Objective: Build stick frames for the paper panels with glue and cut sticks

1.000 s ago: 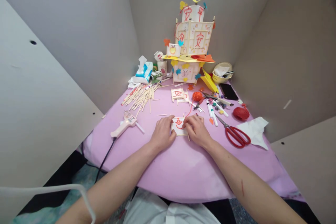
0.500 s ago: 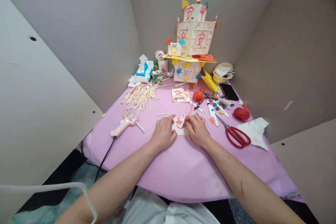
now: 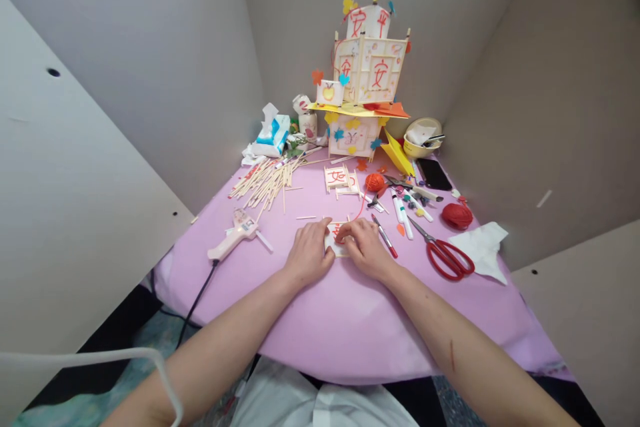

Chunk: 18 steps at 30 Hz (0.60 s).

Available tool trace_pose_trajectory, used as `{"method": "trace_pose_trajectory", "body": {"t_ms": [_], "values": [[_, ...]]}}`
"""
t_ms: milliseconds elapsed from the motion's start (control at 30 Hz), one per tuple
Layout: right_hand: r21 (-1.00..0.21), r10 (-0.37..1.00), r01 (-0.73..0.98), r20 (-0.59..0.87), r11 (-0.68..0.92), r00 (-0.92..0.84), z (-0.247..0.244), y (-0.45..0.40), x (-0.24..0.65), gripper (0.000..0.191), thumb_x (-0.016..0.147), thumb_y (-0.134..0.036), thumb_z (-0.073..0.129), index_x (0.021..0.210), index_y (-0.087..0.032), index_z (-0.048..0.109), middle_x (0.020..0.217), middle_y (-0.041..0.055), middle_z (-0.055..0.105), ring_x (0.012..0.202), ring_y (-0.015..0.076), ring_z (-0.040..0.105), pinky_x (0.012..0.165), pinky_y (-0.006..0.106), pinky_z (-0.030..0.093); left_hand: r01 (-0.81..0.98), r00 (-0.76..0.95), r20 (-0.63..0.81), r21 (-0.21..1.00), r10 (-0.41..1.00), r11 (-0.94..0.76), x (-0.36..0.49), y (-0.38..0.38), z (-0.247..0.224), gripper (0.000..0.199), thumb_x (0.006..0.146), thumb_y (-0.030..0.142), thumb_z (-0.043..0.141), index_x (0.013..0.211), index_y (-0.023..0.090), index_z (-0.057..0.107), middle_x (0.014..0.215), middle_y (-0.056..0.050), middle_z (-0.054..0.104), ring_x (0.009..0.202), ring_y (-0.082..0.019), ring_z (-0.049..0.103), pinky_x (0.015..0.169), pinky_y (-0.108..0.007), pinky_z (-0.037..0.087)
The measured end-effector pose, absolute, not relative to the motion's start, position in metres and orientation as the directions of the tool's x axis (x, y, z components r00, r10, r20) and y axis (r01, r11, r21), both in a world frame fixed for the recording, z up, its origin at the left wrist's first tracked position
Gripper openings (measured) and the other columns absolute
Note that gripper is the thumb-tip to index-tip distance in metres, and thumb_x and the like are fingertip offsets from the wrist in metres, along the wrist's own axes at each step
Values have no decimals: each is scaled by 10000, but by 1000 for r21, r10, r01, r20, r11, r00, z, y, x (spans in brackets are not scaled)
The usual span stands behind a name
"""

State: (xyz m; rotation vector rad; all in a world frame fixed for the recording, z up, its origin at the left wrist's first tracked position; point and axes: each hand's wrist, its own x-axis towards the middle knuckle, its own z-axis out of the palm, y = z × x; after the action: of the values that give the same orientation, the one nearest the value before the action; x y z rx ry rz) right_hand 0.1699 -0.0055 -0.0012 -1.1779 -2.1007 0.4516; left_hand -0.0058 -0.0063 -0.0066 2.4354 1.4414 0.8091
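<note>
A small white panel [image 3: 336, 247] with a red character and thin wooden edging lies on the pink cloth between my hands. My left hand [image 3: 309, 251] is closed on its left edge, thumb below and fingers above. My right hand [image 3: 364, 247] reaches over the panel's right part with bent fingers, covering some of the red character; whether its fingertips pinch anything is hidden. Just right of that hand lies a red marker [image 3: 385, 237]. A thread runs from an orange-red yarn ball [image 3: 375, 182] down toward the panel. Two similar framed panels [image 3: 337, 177] lie behind.
A tall paper-and-stick lantern [image 3: 373, 73] stands at the back. Loose wooden sticks [image 3: 270, 181] and a glue gun [image 3: 235, 235] with a black cord lie left. Red-handled scissors [image 3: 450, 259], markers, red yarn [image 3: 457, 216] and a phone [image 3: 434, 175] are right.
My right hand has shifted left over the panel, hiding more of the character. The red marker beside it now shows fully. The whole view has moved slightly.
</note>
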Motion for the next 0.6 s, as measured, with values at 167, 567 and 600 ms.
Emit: {"method": "trace_pose_trajectory", "body": {"t_ms": [167,567,600], "values": [[-576,845,620,396,533,-358,-2,-5,169,197,851,-119,418,957,-218,551,955,10,661,998,198,484,901,369,267,746,378,358,428,854,-510,-5,-6,-7,571,743,146,505,1293,165,353,1055,-73,580,1018,-230,493,906,-393,364],[-549,828,624,428,556,-362,-4,-1,166,262,840,-119,425,1041,-227,554,1047,30,636,1047,206,482,916,381,288,741,377,373,429,848,-517,-6,-4,-9,578,739,146,509,1295,165,354,1067,-86,580,1026,-243,498,908,-407,370],[-549,823,622,459,558,-333,-4,-1,167,287,838,-119,426,1073,-228,550,1072,36,624,1067,206,477,926,382,289,740,375,375,430,848,-517,-6,-4,-9,583,736,148,514,1297,165,355,1072,-90,578,1028,-246,499,906,-409,373]]}}
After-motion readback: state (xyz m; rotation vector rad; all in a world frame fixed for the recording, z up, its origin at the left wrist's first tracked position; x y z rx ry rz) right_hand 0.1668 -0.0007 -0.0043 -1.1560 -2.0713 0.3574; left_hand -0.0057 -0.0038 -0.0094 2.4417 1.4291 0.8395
